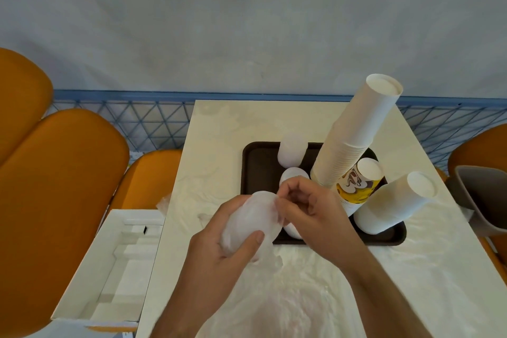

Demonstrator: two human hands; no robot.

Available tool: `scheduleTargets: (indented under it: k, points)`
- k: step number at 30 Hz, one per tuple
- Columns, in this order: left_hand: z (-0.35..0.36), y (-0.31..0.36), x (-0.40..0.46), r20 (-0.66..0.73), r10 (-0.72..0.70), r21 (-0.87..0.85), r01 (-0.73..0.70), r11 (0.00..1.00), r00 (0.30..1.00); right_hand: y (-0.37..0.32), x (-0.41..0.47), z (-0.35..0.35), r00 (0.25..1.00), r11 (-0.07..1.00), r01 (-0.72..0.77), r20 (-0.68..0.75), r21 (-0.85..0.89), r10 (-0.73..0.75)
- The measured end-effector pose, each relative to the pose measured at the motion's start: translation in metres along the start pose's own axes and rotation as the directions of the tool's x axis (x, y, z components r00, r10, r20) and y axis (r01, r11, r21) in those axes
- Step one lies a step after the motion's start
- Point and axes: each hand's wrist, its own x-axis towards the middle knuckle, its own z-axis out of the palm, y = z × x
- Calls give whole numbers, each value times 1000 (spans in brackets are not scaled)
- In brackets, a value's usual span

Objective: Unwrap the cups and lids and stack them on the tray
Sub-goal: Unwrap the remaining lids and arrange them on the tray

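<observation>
The left hand (233,230) wraps its fingers (256,239) and thumb around a wrapped stack of lids (251,221), holding the bundle upright above the near part of the table (219,132), probably so its top end faces the other hand. The right hand (307,208) has its fingers curled, and its fingertips (279,202) pinch the thin clear plastic wrap (270,258) at the top edge of the bundle; this looks like peeling the film open so the lids can slide out. Loose film trails down from below the left fingers and spreads over the table toward the person.

Just beyond the right fingers lies the dark tray (258,167). On it, furthest from the fingers, a tall stack of white cups (356,132) stands rim-down and leans. Beside it are a shorter white cup stack (395,203) and a yellow printed cup stack (359,186). Two white lid stacks (292,151) stand on the tray's left half, the nearer one partly hidden behind the hands.

By the look of it, the cups are largely done and this lid bundle is still to be unwrapped. A white box (118,263) sits off the table beyond the left fingers, perhaps the packaging's source.
</observation>
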Motion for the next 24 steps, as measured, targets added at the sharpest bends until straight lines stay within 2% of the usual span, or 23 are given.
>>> scheduleTargets:
  k: [3,6,8,11,14,15,16,18,19,20,24]
  points:
    - [1,-3,1,20,-30,-28,31,999,999,-1,-1,-3,988,985,-101,131,137,83]
    - [2,-7,2,20,-34,-12,35,999,999,2,1,-3,975,991,-119,197,54,106]
    - [1,-9,3,16,-50,-14,50,999,999,7,3,-1,968,982,-164,204,92,142]
    - [-4,-9,2,8,-42,-43,43,998,999,17,9,-2,954,895,-278,213,349,214]
    - [-12,-12,1,-54,-11,-35,9,999,998,28,26,-9,957,821,-280,81,498,277]
    - [-14,-13,1,-71,-9,-35,7,999,997,32,35,-12,960,844,-254,14,471,281]
    - [-15,-16,1,-81,-14,-35,11,999,997,40,45,-16,964,903,-218,-64,371,259]
    - [-16,-19,1,-76,-22,-13,21,1000,997,59,66,-23,977,990,-129,-177,-57,118]
    - [-17,-20,2,-65,-26,11,27,1000,998,69,74,-24,984,957,-88,-174,-278,40]
    - [-17,-21,2,-53,-32,31,33,999,998,77,81,-24,987,908,-65,-158,-413,-1]
    - [-19,-25,1,-42,-49,57,51,997,998,114,100,-18,998,806,-13,-52,-592,-22]
